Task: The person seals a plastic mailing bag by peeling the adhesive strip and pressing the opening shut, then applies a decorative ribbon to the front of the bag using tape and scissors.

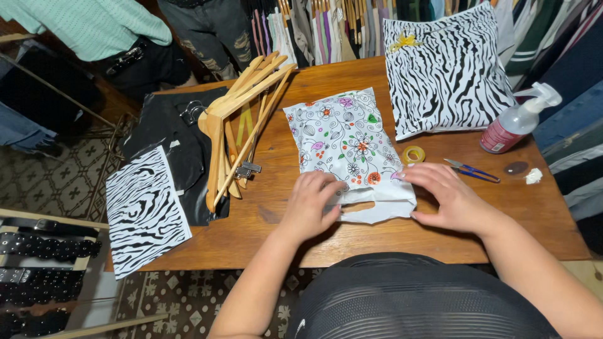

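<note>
My left hand (311, 204) and right hand (449, 198) are both down on the near end of the floral bag (345, 150), which lies in the middle of the frame on the table (276, 207). The left fingers are curled and pressing the folded flap by the handle cut-out; the right hand lies flatter, fingers spread over the bag's right corner, pinning rather than clasping. Neither hand lifts anything.

The bag looks filled and plump, and its handle end is turned over toward me, so I judge the packing done and the fold nearly made. No tape shows on the flap (though my hands hide part of it), so sealing seems left to do. The tape roll (413, 154) sits just beside the bag's right edge, and the scissors (471, 171) lie near it, further right, untouched.

A zebra bag (446, 69) stands at upper right, already closed with a yellow bow. Wooden hangers (242, 125) lie piled left of centre.
</note>
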